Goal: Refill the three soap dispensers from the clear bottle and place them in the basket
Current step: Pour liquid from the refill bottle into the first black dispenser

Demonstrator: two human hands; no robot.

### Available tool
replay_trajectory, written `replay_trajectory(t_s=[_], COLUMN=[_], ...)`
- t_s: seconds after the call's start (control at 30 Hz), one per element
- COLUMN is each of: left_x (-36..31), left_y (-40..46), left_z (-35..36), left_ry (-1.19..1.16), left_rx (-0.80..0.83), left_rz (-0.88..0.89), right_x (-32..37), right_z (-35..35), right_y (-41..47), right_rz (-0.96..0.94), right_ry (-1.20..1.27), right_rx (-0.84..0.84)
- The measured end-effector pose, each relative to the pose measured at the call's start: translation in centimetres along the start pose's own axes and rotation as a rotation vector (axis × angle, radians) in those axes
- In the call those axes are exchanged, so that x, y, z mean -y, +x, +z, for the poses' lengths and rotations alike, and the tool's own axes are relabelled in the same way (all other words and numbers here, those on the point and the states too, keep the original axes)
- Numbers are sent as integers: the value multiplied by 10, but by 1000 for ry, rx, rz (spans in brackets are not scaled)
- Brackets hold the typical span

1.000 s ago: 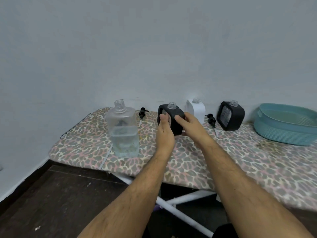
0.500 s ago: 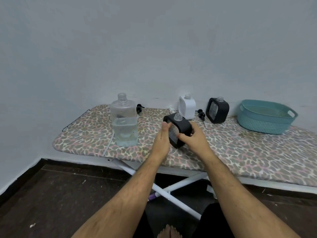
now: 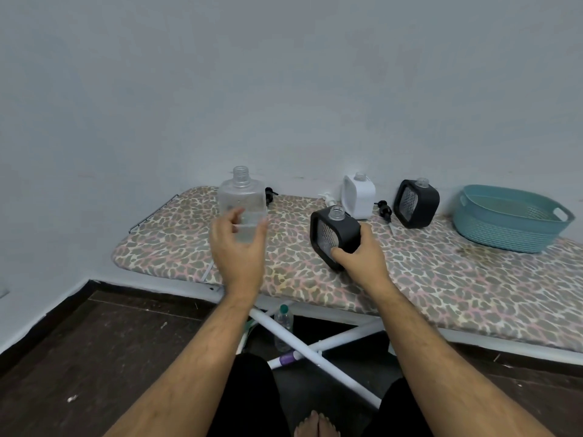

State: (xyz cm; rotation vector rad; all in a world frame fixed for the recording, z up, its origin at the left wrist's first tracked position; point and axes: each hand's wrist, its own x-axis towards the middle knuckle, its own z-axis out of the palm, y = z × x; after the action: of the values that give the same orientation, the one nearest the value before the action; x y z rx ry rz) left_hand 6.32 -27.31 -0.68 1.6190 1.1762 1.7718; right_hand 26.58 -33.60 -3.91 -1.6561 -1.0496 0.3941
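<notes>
The right hand [image 3: 362, 260] gripped an uncapped black dispenser [image 3: 335, 236] near the ironing board's [image 3: 441, 279] front edge, steadying it for filling. The left hand [image 3: 238, 247], fingers spread, reached for the clear bottle [image 3: 241, 197] near the left end. The basket [image 3: 508, 217] waited at the back right.

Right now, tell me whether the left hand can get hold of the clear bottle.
Probably yes. The left hand is open just in front of the clear bottle, with nothing between them; the right hand holds the black dispenser well to the side.
</notes>
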Motion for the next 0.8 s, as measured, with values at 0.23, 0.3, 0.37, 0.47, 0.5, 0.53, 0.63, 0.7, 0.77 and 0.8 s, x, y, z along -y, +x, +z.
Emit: replay_trajectory(t_s=[0.23,0.3,0.37,0.47,0.5,0.53,0.63,0.7,0.77,0.8], left_x=[32,39,43,49,48,48,43,42,43,43], left_y=[53,57,59,61,60,59,52,49,48,48], left_z=[-15,-15,-16,-14,-13,-11,-5,-3,-5,-7], left_ry=[105,-34,-122,-131,-122,-104,-15,-47,-84,-81], left_rx=[168,355,456,470,457,440,427,455,526,565], left_rz=[-202,-272,-302,-302,-305,-296,-255,-264,-270,-257], right_x=[-2,-2,-1,-1,-1,-1,-2,-2,-2,-3], right_z=[6,6,7,8,9,9,13,14,14,14], right_y=[-3,-4,-4,-4,-4,-3,-2,-3,-4,-4], right_rz=[-12,-12,-18,-12,-11,-12,-24,-21,-10,-7], right_ry=[-31,-27,-19,-14,-11,-14,-39,-40,-39,-38], right_rx=[-54,-58,-59,-65,-72,-81,-114,-118,-104,-97])
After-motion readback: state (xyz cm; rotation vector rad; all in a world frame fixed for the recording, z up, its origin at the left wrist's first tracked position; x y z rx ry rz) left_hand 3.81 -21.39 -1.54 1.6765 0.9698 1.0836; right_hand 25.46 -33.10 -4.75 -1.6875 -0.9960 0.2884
